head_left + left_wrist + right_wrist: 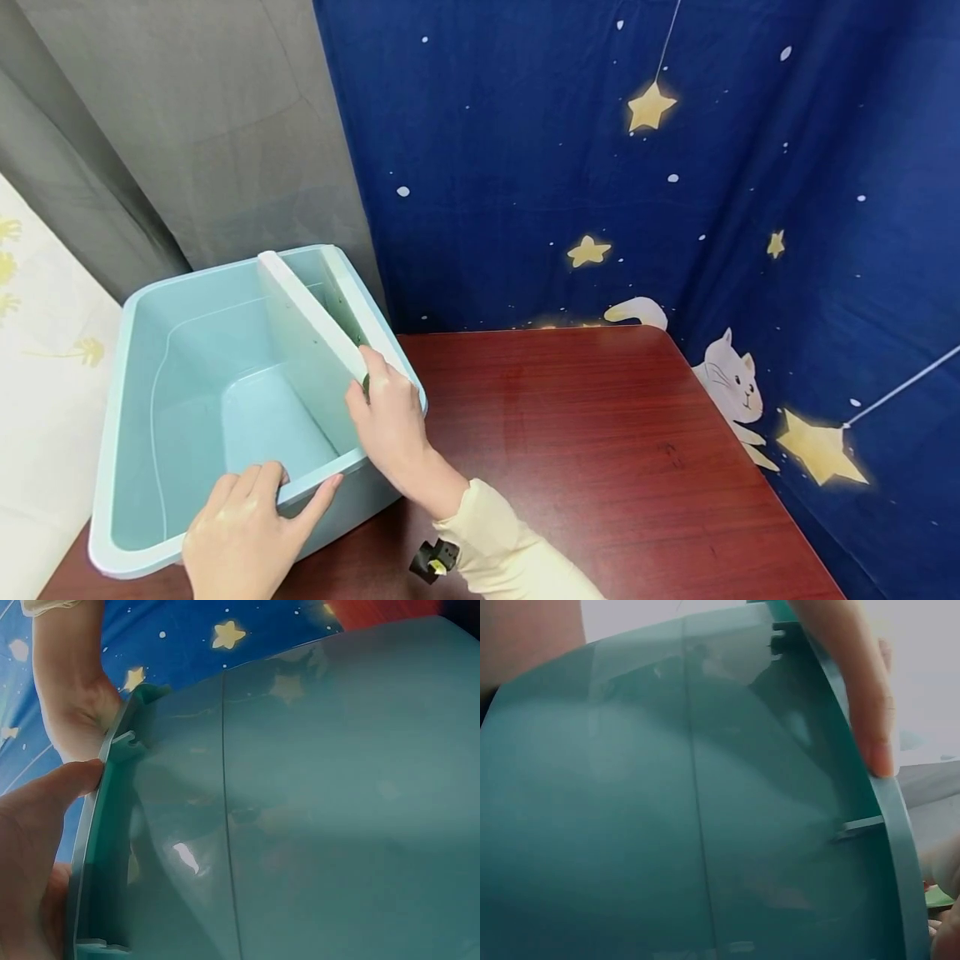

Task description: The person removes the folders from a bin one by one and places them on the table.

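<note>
Left hand (240, 533) grips the near rim of the pale blue tub (142, 400) at the table's (600, 433) left end. Right hand (390, 421) clasps the right rim beside a leaning flat panel (307, 333). Tub looks light, stiff, slick; rims give best hold.

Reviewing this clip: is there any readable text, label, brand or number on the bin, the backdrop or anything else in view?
None can be read in any view.
Light blue plastic bin: no label or brand shows.
Divider panel inside the bin: blank.
Blue backdrop: only printed stars and a white cat, no words.
Small black and yellow object by the right sleeve: too small to tell whether it bears any marking.
</note>
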Available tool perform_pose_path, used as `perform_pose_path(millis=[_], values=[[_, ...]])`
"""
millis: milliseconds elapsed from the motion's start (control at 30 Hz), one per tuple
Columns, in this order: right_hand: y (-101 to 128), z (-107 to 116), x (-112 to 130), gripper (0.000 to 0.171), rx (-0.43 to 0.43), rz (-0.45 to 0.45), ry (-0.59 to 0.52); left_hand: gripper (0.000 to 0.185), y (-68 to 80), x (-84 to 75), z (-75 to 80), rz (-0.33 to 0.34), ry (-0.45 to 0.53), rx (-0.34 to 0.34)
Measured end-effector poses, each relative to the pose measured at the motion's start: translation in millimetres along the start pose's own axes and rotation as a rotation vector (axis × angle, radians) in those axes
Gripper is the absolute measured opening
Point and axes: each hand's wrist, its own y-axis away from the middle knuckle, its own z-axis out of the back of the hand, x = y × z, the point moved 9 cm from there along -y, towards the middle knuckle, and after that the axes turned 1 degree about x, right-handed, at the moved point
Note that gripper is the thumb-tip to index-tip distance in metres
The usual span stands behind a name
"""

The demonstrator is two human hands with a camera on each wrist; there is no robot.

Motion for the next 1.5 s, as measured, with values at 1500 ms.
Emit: perform_pose_path(millis=[1500], values=[[-28,63,-47,0.037,-0.29,-0.191,-0.764,0.064,-0.4,-2.1,1.9,0.003,-0.015,-0.058]])
